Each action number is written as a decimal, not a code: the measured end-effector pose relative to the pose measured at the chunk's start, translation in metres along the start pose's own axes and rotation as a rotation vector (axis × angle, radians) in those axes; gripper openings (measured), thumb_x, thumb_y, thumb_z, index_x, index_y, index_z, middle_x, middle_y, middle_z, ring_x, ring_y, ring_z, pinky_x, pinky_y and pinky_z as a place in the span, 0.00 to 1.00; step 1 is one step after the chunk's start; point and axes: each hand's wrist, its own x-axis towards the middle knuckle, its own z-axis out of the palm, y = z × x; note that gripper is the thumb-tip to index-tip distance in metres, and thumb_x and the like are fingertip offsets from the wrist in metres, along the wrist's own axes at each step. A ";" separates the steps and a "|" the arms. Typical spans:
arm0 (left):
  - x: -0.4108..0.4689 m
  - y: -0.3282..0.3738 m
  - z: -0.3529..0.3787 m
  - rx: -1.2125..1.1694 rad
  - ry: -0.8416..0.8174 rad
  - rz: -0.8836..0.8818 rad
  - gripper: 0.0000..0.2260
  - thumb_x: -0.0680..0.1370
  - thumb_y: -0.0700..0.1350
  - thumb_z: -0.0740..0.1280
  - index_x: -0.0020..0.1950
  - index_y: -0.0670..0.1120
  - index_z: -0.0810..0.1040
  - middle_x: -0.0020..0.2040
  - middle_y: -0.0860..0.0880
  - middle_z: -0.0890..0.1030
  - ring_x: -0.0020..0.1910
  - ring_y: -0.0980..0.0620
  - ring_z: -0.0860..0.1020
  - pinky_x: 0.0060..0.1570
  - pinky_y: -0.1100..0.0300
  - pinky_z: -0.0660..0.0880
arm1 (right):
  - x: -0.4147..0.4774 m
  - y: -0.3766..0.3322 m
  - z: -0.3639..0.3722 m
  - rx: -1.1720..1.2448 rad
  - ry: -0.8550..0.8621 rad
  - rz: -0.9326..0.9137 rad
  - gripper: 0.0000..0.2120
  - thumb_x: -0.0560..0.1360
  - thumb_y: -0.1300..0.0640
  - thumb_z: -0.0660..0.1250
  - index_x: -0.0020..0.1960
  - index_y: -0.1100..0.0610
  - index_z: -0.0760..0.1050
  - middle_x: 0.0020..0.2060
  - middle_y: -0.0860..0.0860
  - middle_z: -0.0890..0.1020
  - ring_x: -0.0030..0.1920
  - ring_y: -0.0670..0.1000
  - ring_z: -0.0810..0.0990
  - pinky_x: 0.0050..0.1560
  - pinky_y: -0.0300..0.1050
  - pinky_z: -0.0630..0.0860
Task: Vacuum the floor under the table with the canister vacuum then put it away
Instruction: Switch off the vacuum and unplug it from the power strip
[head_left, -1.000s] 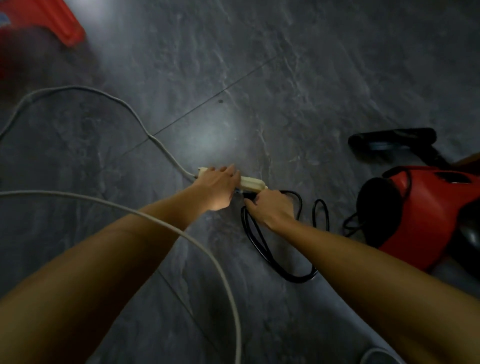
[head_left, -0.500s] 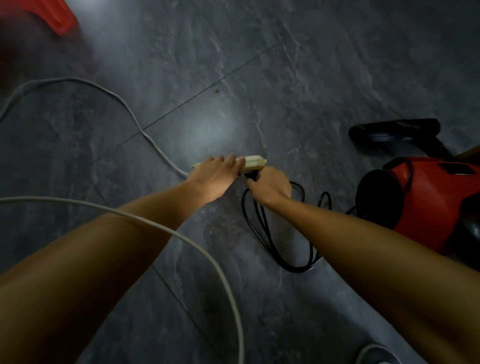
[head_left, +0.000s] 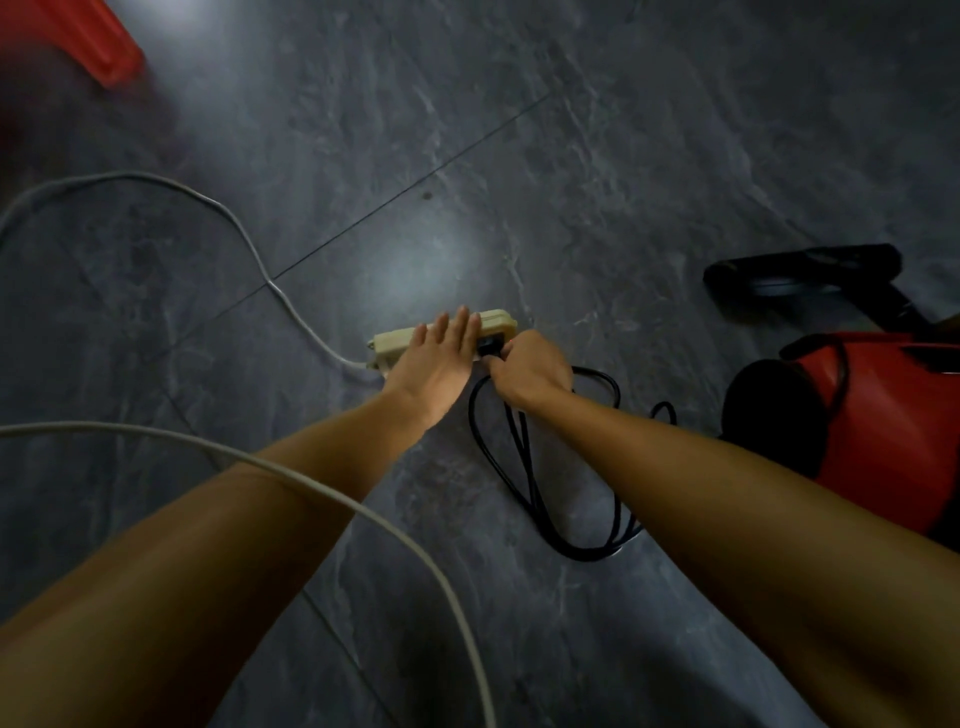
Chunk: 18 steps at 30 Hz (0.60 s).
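Since half a second ago the left hand (head_left: 441, 358) had flattened, fingers straight, pressing the beige power strip (head_left: 393, 340) to the floor (head_left: 623, 156), the right hand (head_left: 530, 369) stayed curled round the black plug (head_left: 488, 347), mostly hidden by fingers, and the red canister vacuum (head_left: 883, 415) sat cut off at the floor's right edge.

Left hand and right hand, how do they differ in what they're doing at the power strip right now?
The left hand lies flat with straight fingers, while the right hand is curled. The left hand presses down on the beige power strip, whereas the right hand grips the black plug at the strip's near side. Both hands meet at the same strip on the floor.
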 end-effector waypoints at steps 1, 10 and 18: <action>0.003 0.000 0.000 0.012 0.005 -0.005 0.34 0.79 0.35 0.58 0.76 0.38 0.36 0.78 0.38 0.43 0.77 0.39 0.49 0.75 0.45 0.52 | 0.001 -0.001 -0.001 -0.018 0.011 -0.013 0.14 0.78 0.50 0.65 0.47 0.60 0.81 0.42 0.56 0.84 0.43 0.56 0.82 0.36 0.43 0.70; 0.014 0.003 0.004 0.074 0.017 -0.038 0.31 0.80 0.32 0.55 0.75 0.34 0.38 0.76 0.32 0.46 0.74 0.32 0.56 0.72 0.41 0.57 | -0.004 -0.011 -0.013 -0.220 0.048 -0.112 0.12 0.79 0.52 0.62 0.50 0.59 0.80 0.47 0.55 0.84 0.47 0.55 0.82 0.38 0.43 0.71; 0.023 -0.017 -0.003 -0.007 -0.001 -0.195 0.29 0.80 0.32 0.54 0.76 0.35 0.41 0.76 0.33 0.53 0.70 0.31 0.62 0.68 0.42 0.63 | -0.033 -0.008 -0.013 -0.248 0.009 -0.167 0.13 0.78 0.51 0.62 0.42 0.59 0.76 0.42 0.57 0.82 0.44 0.58 0.82 0.36 0.45 0.69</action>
